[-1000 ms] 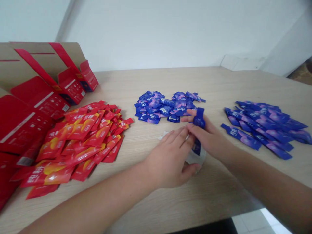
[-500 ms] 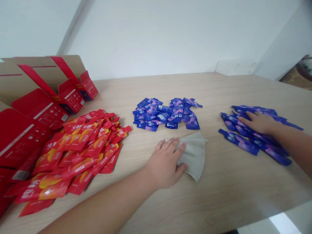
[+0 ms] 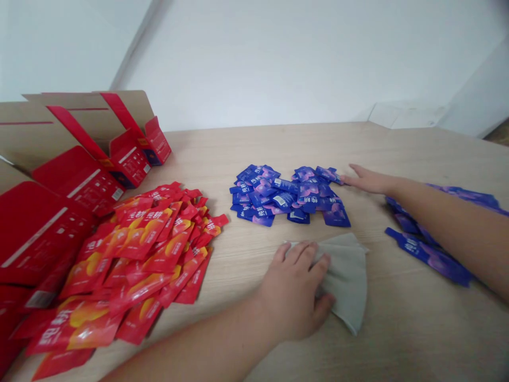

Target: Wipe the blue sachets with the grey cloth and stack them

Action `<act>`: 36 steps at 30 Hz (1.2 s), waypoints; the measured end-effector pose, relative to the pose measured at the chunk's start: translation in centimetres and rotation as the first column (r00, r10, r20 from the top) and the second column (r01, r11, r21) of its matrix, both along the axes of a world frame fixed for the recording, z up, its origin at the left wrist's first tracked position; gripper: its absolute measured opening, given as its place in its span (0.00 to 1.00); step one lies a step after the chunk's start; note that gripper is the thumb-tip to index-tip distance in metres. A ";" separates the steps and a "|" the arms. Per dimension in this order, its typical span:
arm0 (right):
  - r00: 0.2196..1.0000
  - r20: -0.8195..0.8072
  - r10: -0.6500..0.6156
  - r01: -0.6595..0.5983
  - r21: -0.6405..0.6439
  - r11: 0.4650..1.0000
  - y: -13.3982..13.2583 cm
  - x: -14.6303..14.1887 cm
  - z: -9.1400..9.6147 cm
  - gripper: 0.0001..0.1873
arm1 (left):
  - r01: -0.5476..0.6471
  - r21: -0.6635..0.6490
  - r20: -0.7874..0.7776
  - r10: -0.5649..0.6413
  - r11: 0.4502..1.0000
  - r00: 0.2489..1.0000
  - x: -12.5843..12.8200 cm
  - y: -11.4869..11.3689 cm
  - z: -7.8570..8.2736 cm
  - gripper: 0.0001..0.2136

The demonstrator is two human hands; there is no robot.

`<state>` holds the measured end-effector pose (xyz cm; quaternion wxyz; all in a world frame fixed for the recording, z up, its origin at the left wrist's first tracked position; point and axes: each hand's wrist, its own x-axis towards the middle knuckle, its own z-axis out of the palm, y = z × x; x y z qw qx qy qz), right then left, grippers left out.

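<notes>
My left hand [image 3: 296, 289] rests with spread fingers on a folded grey-green cloth [image 3: 348, 281] on the table. Its palm faces down, and part of the cloth is covered by it. My right hand [image 3: 369, 179] is stretched out, fingers extended, its fingertips at the right end of a blue-purple sachet [image 3: 329, 174]. That sachet lies at the edge of the middle pile of blue-purple sachets [image 3: 258, 199]. Beneath and beside my right forearm lies another group of blue-purple sachets [image 3: 429, 257], partly hidden by the arm.
A heap of red-orange sachets [image 3: 135, 249] spreads across the left of the table [image 3: 254, 146]. Behind it stand red open cartons [image 3: 131, 159] with brown inner flaps. A white box-like object [image 3: 407, 115] sits by the wall at the back right.
My right hand has left the right-hand sachets and moved left and away to the middle pile. My left hand stays on the cloth. The view has shifted slightly.
</notes>
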<state>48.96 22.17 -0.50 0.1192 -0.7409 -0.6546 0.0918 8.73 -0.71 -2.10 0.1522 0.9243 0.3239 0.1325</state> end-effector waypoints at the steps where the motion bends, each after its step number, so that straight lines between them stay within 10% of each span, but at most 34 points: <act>1: 1.000 -0.008 -0.004 0.004 -0.043 0.999 1.6 -2.0 -0.1 0.63 | 0.002 -0.009 0.003 -0.002 1.000 1.000 -0.1 0.0 0.1 0.31; 10: 0.991 0.036 0.132 -0.115 -0.296 0.948 10.4 -13.4 0.8 0.71 | 0.021 -0.064 0.024 -0.020 0.998 1.000 -0.1 0.2 -0.1 0.33; 20: 0.906 0.132 0.403 -0.358 -0.269 0.894 9.8 -18.0 2.0 0.18 | 0.018 -0.039 0.019 -0.017 0.999 1.000 0.0 0.1 -0.1 0.32; 32: 0.741 0.163 0.652 -0.665 0.038 0.746 5.3 -21.2 2.8 0.58 | 0.010 0.002 0.007 -0.010 1.000 1.000 0.1 0.1 -0.1 0.31; 36: 0.779 0.137 0.612 -0.621 0.033 0.783 5.9 -21.7 3.7 0.51 | 0.008 0.007 0.016 -0.008 1.000 1.000 0.2 0.1 -0.1 0.31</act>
